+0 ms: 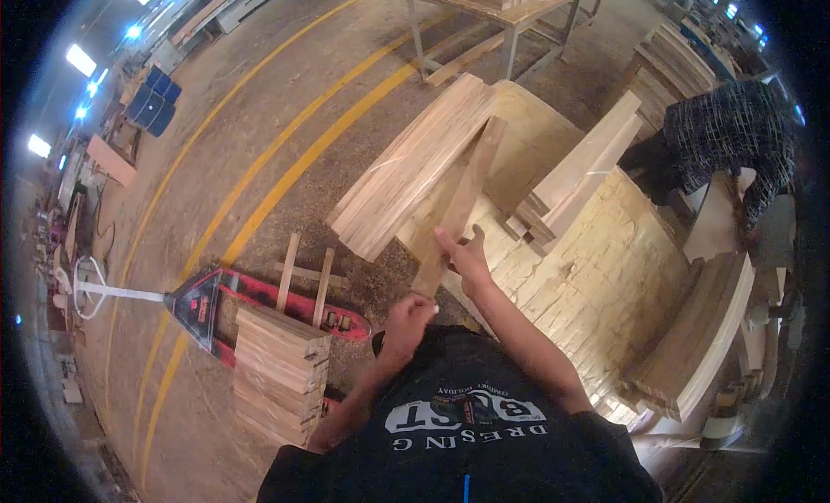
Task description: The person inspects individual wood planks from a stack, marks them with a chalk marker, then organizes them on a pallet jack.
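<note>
A long, narrow wooden board (471, 185) slants away from me over the table, its near end close to my body. My right hand (467, 259) grips that board near its lower part, thumb on top. Beside the near end is my left hand (408, 325), closed, with a tiny white spot at its fingertips that is too small to name. To the left of the board lies a stack of planks (415, 170). On the right, a smaller group of planks (581, 179) rests on the pale, cracked tabletop (596, 261).
A red pallet jack (226, 283) with stacked wood blocks (281, 365) stands at left. Curved wooden pieces (692, 339) sit at the right edge. Another person (731, 131) bends over at upper right. A metal-legged table (510, 15) is ahead.
</note>
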Motion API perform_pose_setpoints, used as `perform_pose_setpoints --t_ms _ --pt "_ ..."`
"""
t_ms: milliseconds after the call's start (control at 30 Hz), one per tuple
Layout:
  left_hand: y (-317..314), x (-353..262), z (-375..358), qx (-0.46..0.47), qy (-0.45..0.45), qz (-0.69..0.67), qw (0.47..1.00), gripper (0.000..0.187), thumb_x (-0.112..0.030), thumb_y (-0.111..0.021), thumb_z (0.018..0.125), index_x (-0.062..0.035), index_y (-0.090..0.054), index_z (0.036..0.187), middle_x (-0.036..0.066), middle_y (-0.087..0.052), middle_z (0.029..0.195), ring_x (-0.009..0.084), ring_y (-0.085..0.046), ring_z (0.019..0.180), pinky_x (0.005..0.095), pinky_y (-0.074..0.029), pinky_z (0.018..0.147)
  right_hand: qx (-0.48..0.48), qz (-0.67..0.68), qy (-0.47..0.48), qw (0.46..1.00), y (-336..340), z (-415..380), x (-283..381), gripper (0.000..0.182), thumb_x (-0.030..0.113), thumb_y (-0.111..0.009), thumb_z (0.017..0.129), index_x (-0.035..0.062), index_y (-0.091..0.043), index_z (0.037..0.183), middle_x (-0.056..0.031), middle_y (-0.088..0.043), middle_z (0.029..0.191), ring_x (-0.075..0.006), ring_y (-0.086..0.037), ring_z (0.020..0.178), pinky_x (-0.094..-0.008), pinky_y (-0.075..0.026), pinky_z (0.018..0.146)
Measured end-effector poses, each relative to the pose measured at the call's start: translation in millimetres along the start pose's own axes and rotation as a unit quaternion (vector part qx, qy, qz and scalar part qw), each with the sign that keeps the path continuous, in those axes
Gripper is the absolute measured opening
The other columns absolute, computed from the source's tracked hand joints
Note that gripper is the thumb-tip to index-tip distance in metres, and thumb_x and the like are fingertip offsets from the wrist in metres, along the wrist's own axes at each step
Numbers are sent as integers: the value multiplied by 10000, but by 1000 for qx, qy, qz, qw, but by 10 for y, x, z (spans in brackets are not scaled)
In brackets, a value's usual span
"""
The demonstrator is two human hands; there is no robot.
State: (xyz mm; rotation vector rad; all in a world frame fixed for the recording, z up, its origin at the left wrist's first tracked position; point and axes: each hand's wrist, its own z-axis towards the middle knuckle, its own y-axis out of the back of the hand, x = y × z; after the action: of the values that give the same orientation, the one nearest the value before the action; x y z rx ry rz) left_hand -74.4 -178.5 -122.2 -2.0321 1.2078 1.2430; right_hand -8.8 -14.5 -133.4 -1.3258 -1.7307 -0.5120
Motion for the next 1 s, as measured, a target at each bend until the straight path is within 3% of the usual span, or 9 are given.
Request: perform_pose_setpoints --t_ms 100,233,300,400,567,667,767,900,1000 --pt "-31 1 -158 17 -132 83 988 106 -51 -694 810 -5 -624 874 145 -627 1117 226 -611 1082 352 -514 877 -42 -14 25 999 65 -27 -25 907 374 -732 863 46 -176 1501 -178 -517 1287 -251 -571 1101 -407 -482 935" --pt "6 -444 -300 -28 -378 193 905 174 -10 -738 724 -35 -624 853 245 -561 1286 335 -577 1201 391 -501 928 91 227 -2 970 296 74 103 634 334 -655 895 97 -366 1407 -107 -559 1210 -209 -579 1035 -376 -490 859" --pt "-54 -621 -325 -18 -407 196 892 186 -13 -749 712 -33 -620 846 246 -544 1315 347 -579 1193 401 -501 933 152 376 -20 914 264 -155 501 388 335 -619 920 139 -556 1248 -66 -585 1167 -174 -571 1021 -355 -491 831" --pt "-172 -749 -367 10 -445 210 871 205 -20 -765 700 -30 -614 838 242 -530 1343 360 -586 1179 416 -504 940 56 240 8 969 237 -274 847 461 276 -641 889 35 -514 1261 -106 -599 1102 -248 -598 1016 -406 -520 895" --pt "-228 -965 -311 35 -508 204 836 201 -14 -765 706 -32 -617 840 245 -520 1360 355 -605 1156 406 -520 917 147 384 -26 911 455 -228 801 450 294 -575 946 -33 -467 1234 -160 -597 1081 -283 -612 998 -418 -548 877" --pt "-198 -1119 -371 -8 -541 167 824 198 -6 -761 710 -39 -620 846 207 -583 1245 337 -635 1055 393 -537 826 125 466 7 876 339 -323 792 440 313 -531 973 -36 -449 1228 -187 -579 1110 -312 -615 1025 -416 -562 880" --pt "-142 -1206 -305 -102 -600 219 763 231 1 -755 711 -50 -611 885 90 -583 863 284 -609 775 370 -512 640 83 514 46 853 203 -481 1000 406 330 -483 1005 5 -450 1245 -205 -549 1179 -317 -617 1044 -404 -574 870" --pt "-306 -1262 -237 -97 -586 205 778 252 0 -757 703 -51 -602 895 89 -592 846 268 -614 758 355 -509 627 167 549 56 817 290 -326 944 427 353 -455 1012 -3 -448 1247 -190 -562 1104 -297 -618 978 -397 -575 825" --pt "-460 -1359 -201 -97 -655 217 717 229 -31 -749 721 -53 -592 885 76 -573 833 257 -602 736 353 -508 617 200 556 40 806 335 -276 896 462 360 -514 984 -6 -413 1249 -153 -562 1055 -243 -597 895 -379 -559 802"
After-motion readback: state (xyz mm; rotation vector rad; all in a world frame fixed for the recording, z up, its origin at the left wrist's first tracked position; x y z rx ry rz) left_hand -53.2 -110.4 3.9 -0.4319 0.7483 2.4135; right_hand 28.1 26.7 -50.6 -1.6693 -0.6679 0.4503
